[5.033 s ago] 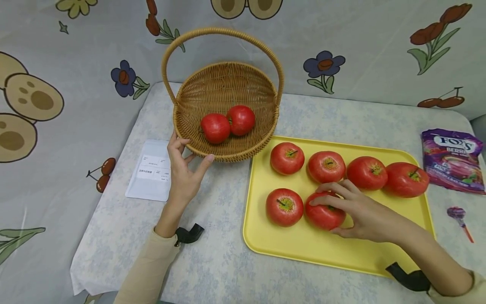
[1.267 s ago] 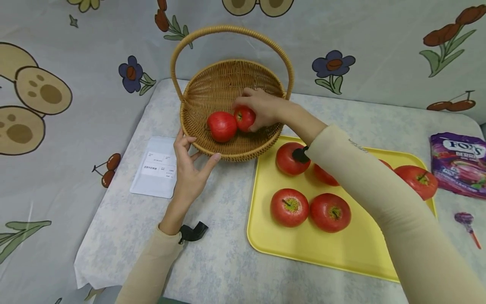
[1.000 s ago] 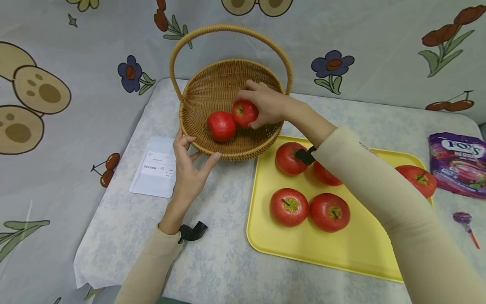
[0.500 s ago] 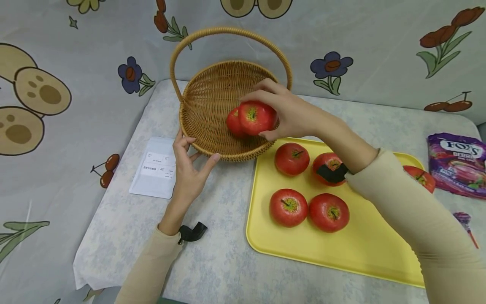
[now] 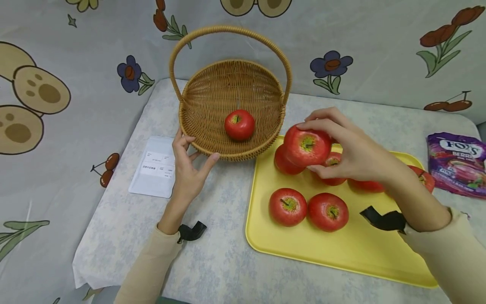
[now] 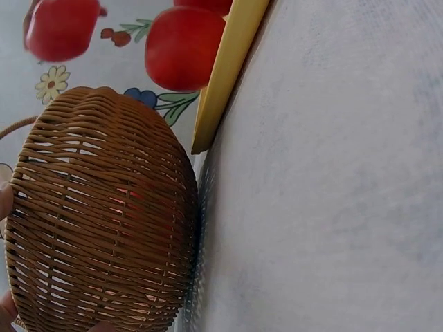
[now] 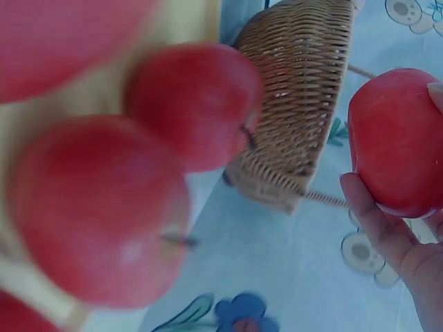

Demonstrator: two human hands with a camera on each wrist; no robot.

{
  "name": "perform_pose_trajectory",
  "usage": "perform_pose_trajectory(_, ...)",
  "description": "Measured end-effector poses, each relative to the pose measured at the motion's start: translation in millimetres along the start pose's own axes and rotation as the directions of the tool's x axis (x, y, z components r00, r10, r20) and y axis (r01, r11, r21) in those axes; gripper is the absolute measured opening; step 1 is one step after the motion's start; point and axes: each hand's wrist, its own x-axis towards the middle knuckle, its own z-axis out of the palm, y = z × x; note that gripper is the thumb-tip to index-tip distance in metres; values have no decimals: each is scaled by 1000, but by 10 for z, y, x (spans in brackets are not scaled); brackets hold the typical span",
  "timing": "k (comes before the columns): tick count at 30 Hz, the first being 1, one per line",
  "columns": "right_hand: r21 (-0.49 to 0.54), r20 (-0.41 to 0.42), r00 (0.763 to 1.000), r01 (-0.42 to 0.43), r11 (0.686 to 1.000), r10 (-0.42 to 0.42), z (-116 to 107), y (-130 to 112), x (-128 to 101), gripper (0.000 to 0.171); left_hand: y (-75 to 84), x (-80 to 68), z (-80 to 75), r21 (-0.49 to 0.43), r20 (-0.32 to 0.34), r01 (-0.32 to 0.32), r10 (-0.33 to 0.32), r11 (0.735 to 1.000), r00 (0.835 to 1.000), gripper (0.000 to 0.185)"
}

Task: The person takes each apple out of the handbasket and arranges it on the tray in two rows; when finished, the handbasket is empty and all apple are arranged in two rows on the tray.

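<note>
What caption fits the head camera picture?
Right hand lifts an apple above the yellow tray; left hand steadies the basket.

1. The surface (image 5: pixel 228 253) wears a pale, faintly mottled cloth, and a flower-printed backdrop stands along its far and left sides.
2. A wicker basket (image 5: pixel 201 139) with a tall hoop handle stands at the far left-centre.
3. A yellow tray (image 5: pixel 341 257) lies right of the basket, its far left corner almost against the basket's wall.
4. A white paper packet (image 5: pixel 153 173) lies flat left of the basket, near the left edge.
5. A purple sweets bag (image 5: pixel 457 164) lies at the far right, with a purple lollipop (image 5: pixel 466 216) just nearer, partly hidden.
</note>
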Motion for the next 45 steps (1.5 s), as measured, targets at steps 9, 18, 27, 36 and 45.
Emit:
perform_pose_trajectory(9, -35, -91, 993, -85, 996, 82, 24, 119, -723, 93, 13, 21, -17, 9, -3, -5, 5, 1000, 1000, 58)
perform_pose_trajectory(18, 52, -147, 965, -214, 976, 219, 147, 208, -1367, 99, 4, 22, -29, -4, -12, -1, 1, 1000, 1000, 58)
perform_pose_trajectory(27, 113, -168, 888, -414, 903, 428, 307, 272, -1922, 96, 12, 53, -11, -8, 5, -13, 13, 1000, 1000, 58)
perform_pose_trajectory(36, 140, -154, 864, -461, 876, 480, 434, 368, -2099, 93, 5, 27, -7, -2, 1, 0, 0, 1000, 1000, 57)
perform_pose_trajectory(45, 173, -137, 860, -467, 867, 491, 495, 454, -2149, 91, -13, 18, -3, -12, -1, 9, -9, 1000, 1000, 58)
